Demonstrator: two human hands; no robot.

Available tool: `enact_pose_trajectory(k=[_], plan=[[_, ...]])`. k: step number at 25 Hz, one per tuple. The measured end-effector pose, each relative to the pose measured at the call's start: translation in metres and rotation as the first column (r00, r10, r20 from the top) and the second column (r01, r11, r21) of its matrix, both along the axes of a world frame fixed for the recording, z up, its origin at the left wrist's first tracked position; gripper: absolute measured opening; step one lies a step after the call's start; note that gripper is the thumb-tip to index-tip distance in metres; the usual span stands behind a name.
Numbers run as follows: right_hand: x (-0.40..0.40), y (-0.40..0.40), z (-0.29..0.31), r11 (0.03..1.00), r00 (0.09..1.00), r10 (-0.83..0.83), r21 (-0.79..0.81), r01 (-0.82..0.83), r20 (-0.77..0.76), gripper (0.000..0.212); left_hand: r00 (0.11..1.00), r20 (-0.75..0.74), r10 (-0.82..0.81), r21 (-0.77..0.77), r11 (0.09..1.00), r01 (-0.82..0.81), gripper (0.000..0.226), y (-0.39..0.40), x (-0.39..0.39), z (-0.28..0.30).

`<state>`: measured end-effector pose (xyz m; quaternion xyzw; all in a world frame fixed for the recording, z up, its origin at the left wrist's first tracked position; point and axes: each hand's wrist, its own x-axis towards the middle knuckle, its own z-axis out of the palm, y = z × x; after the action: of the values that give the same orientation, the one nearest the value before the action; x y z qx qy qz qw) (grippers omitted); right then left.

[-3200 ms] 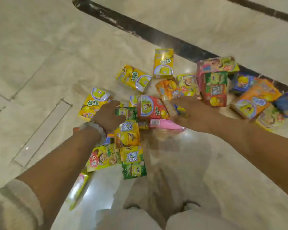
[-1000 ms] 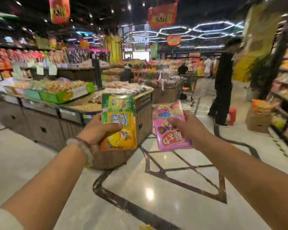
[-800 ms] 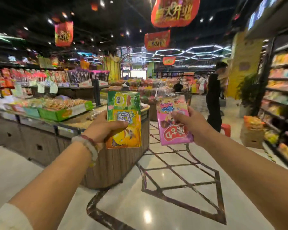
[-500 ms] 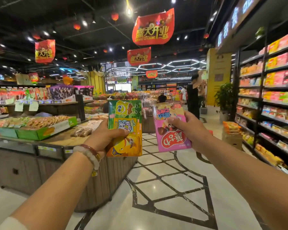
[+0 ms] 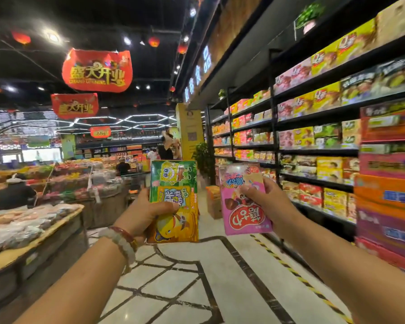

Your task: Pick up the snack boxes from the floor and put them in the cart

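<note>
The left hand (image 5: 147,213) covers part of the orange box (image 5: 178,226). Boxes on the shelves (image 5: 388,183) at right are blurred, their print unreadable.

Green snack box (image 5: 173,181) with a yellow cartoon face, upright, stacked in front of an orange-yellow snack box (image 5: 178,226), both held up at chest height, pink snack box (image 5: 242,202) upright just beside them, tilted slightly left

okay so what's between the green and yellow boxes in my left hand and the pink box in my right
Nothing held: in the head view, a bare gap separates the green and yellow boxes from the pink box; only floor and a distant carton show through.
</note>
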<state>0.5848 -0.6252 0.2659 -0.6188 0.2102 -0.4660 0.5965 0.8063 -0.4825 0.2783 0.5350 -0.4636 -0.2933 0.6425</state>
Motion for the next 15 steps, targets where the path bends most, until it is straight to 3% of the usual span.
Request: enact_pose_trajectory(k=[9, 12, 15], plan=[[-0.239, 0.065, 0.011, 0.91, 0.912, -0.411, -0.057, 0.411, 0.02, 0.042, 0.895, -0.044, -0.443, -0.054, 0.896, 0.441, 0.068, -0.048, -0.197, 0.001], [-0.334, 0.1, 0.01, 0.829, 0.833, -0.553, -0.074, 0.554, 0.034, 0.032, 0.831, -0.066, -0.553, -0.07, 0.833, 0.549, 0.087, -0.057, -0.28, 0.005], [-0.437, 0.148, 0.008, 0.716, 0.718, -0.696, -0.071, 0.695, 0.007, 0.036, 0.73, -0.064, -0.68, -0.077, 0.733, 0.676, 0.091, -0.062, -0.381, 0.005]])
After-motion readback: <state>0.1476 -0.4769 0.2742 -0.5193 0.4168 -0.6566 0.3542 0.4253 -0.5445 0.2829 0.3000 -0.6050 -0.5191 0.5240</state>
